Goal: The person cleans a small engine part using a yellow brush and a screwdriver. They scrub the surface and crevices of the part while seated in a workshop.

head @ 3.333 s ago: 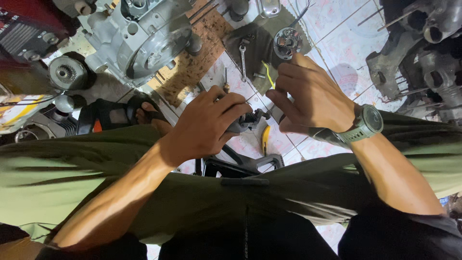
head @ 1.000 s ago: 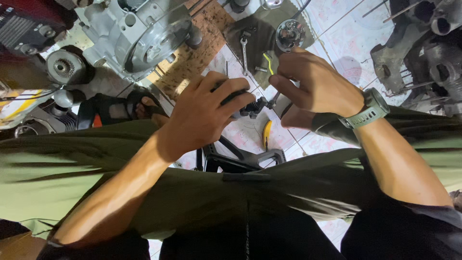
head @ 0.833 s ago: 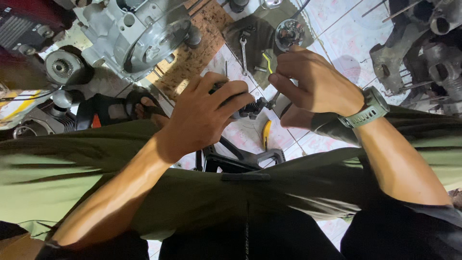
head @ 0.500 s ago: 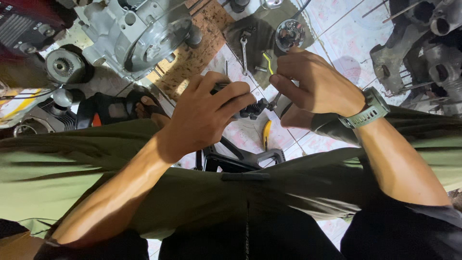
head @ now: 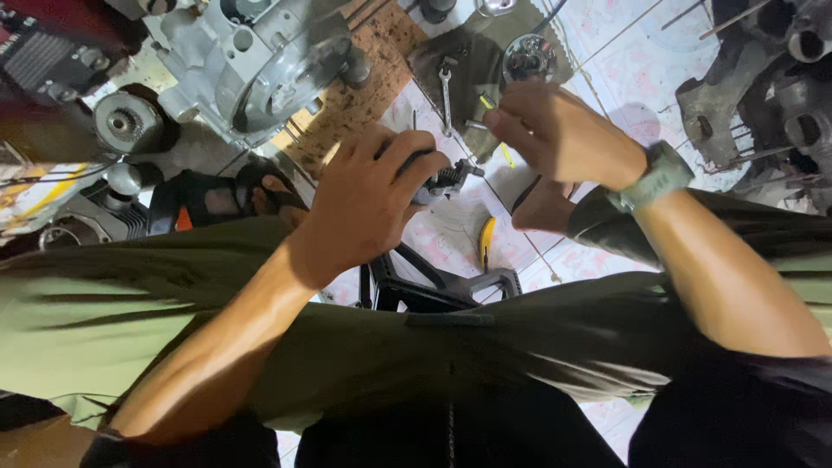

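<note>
My left hand (head: 368, 208) is closed around a small dark metal part (head: 444, 180) with a coiled, toothed end that sticks out to the right of my fingers. My right hand (head: 563, 134), with a grey-green watch (head: 652, 178) on the wrist, is above and to the right of that part and apart from it. Its fingers are pinched together near the dark cloth (head: 472, 56). The hand is blurred, so whether it grips anything is unclear. Both hands hover over my lap and the tiled floor (head: 607, 61).
A grey engine casing (head: 260, 61) lies at top left beside a wooden board (head: 360, 87). On the cloth are a wrench (head: 446, 87) and a round metal part (head: 530, 56). Yellow-handled pliers (head: 487, 243) and a black stool frame (head: 442, 286) lie below. Engine parts (head: 763, 78) crowd the right.
My right hand has lifted up and away from the part, where its fingertips and a thin tool were touching before. My left hand still grips the part, tilted slightly upward.
</note>
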